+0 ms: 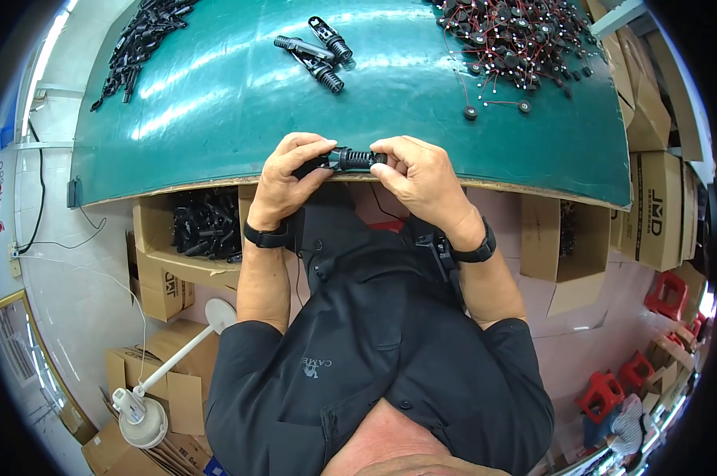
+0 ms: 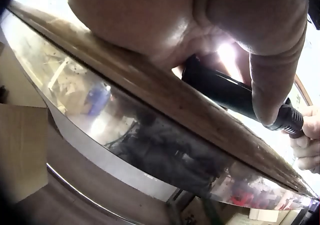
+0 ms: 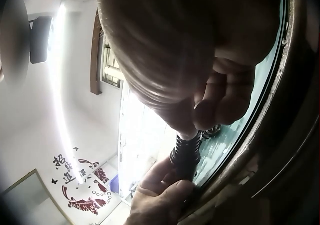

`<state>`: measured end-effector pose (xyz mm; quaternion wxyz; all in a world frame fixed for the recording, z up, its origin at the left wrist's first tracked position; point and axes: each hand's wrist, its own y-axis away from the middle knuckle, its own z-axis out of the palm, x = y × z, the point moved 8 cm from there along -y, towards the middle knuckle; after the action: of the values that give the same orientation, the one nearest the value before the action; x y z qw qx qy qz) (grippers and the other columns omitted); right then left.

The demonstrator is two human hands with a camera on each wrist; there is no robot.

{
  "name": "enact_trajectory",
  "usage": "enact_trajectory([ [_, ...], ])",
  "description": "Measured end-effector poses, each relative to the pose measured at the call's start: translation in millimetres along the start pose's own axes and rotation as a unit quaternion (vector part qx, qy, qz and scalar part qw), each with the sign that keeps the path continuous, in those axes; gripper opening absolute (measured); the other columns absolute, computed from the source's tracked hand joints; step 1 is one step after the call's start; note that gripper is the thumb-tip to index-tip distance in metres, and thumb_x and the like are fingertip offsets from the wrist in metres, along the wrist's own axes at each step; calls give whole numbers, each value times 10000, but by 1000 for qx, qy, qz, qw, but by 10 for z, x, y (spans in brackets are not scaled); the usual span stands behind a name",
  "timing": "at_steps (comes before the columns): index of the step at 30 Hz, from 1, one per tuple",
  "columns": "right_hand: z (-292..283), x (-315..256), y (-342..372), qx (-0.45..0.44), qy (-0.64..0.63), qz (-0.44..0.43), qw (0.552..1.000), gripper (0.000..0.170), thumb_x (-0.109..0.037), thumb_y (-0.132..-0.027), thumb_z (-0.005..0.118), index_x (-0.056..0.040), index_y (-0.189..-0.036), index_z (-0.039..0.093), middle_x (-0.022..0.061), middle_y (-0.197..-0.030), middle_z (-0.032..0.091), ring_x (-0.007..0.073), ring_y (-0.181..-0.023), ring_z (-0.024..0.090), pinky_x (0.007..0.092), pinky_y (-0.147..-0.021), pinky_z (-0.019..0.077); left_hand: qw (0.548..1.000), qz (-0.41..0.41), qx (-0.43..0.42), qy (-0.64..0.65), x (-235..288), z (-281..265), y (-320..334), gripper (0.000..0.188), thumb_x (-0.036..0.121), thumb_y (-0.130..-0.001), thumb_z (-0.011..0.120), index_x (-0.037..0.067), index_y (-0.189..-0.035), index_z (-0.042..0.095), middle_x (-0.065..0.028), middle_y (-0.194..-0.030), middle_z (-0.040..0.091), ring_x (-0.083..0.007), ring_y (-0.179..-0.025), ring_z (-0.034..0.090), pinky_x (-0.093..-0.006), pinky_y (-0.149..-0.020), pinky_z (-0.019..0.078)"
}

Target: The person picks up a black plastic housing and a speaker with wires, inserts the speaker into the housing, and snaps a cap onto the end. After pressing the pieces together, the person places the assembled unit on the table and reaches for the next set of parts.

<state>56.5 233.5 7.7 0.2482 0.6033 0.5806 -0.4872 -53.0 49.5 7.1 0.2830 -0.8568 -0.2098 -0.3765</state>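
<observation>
The left-wrist view shows a smooth barrel point(image 2: 220, 87) of the black ribbed tube point(image 1: 356, 160), largely covered in the head view; left hand point(image 1: 284, 176) and right hand point(image 1: 422, 176) grip the tube beside the near edge of the green tabletop point(image 1: 422, 95); room stretches back to three tubular pieces point(image 1: 311, 49); wired discs point(image 1: 525, 40) crowd its far right.

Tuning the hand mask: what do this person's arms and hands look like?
Left hand and right hand are gloveless. Black left strap and black right strap circle the wrists. Short black sleeves leave the forearms bare.
</observation>
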Motion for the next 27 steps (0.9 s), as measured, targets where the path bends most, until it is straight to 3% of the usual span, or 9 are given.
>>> enact_trajectory([
  [7, 26, 36, -2, -12, -1, 6, 1000, 265, -69, -899, 777, 14, -1148, 738, 75, -839, 664, 146, -641, 610, 309, -615, 502, 1000, 2, -6, -10, -21, 34, 12, 551, -70, -745, 843, 89, -1268, 772, -91, -1172, 728, -273, -1098, 689, -364, -949, 557],
  [15, 20, -46, 11, 22, 35, -61, 997, 296, -10, -926, 731, 29, -1219, 720, 114, -952, 715, 190, -745, 686, 322, -701, 552, 1000, 1, -2, -24, -12, 13, 3, 544, -57, -744, 851, 84, -1264, 775, -94, -1162, 732, -277, -1080, 693, -371, -920, 563],
  [22, 77, 110, 18, -7, -23, 22, 999, 289, 19, -945, 700, 20, -1233, 724, 123, -1025, 747, 179, -842, 767, 296, -736, 606, 1000, 3, -1, -7, 2, 9, -5, 536, -59, -753, 846, 75, -1268, 773, -104, -1165, 725, -268, -1077, 696, -358, -928, 558],
  [27, 43, 83, 23, 13, -41, 42, 998, 289, 20, -924, 725, 16, -1213, 731, 123, -1010, 744, 170, -813, 766, 291, -700, 613, 1000, 2, -7, -7, -13, 0, 3, 542, -63, -764, 837, 74, -1284, 769, -108, -1175, 713, -252, -1086, 696, -339, -945, 551],
])
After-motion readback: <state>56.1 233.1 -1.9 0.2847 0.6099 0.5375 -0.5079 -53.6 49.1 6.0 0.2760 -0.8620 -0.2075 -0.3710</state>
